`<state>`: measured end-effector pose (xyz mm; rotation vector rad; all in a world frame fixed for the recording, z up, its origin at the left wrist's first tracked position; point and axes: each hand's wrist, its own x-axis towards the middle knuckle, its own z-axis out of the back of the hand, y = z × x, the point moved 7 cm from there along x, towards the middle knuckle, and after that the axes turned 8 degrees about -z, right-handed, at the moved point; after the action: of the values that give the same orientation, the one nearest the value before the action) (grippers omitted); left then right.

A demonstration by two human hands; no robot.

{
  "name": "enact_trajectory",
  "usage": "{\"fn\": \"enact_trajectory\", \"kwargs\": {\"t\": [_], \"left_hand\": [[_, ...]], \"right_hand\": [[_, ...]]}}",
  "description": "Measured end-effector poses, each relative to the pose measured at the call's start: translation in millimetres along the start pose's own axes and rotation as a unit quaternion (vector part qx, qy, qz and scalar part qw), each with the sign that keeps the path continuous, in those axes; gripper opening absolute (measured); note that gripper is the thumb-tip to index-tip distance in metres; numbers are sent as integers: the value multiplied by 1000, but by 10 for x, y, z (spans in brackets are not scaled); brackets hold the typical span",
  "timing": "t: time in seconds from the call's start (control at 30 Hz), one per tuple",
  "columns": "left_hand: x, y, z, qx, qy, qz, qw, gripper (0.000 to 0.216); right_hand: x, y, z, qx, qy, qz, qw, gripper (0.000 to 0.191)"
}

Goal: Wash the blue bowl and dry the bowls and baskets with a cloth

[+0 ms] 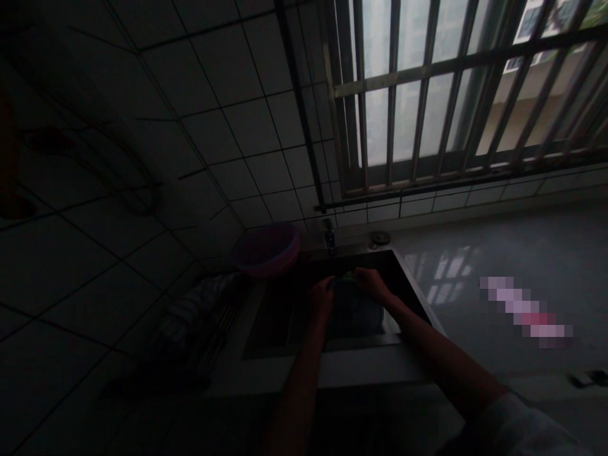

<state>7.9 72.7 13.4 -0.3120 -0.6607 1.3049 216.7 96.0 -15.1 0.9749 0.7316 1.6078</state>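
Note:
The room is very dark. Both my hands reach into a steel sink point(266, 345) set in the counter. My left hand point(322, 296) grips the near-left rim of a dark bluish round vessel point(354, 311) that sits in the basin. My right hand point(371, 282) rests on its far rim, fingers curled around something small and pale greenish that I cannot make out. A tap point(329, 235) stands just behind the sink, above the hands.
A pink plastic basin point(266, 248) sits at the sink's back left corner. Striped cloth point(190, 310) lies on a rack left of the sink. A grey counter point(498, 253) stretches right, under a barred window point(427, 95). Tiled wall fills the left.

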Motion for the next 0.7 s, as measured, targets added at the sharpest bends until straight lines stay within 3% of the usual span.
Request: {"fn": "enact_trajectory", "kwargs": {"t": [0.17, 0.23, 0.33, 0.4, 0.5, 0.6, 0.7], "left_hand": [[18, 557, 298, -84, -165, 130, 974, 31], [-1, 705, 339, -105, -203, 159, 960, 31], [-20, 745, 341, -106, -214, 157, 958, 30], [-21, 614, 356, -76, -218, 107, 967, 36], [-2, 206, 306, -16, -179, -36, 983, 49], [-11, -198, 122, 13, -73, -155, 985, 53], [-27, -303, -42, 10, 19, -142, 990, 43]], "right_hand": [[42, -177, 346, 6, -98, -72, 993, 16], [33, -223, 407, 12, -119, -91, 989, 20], [21, -243, 388, 29, -112, -97, 989, 20], [15, -218, 330, 33, -91, -83, 992, 15], [-4, -119, 168, 27, -27, -41, 998, 11], [-48, 6, -5, 11, 27, -1, 1000, 9], [-66, 87, -86, 1, 36, 11, 999, 8]]}}
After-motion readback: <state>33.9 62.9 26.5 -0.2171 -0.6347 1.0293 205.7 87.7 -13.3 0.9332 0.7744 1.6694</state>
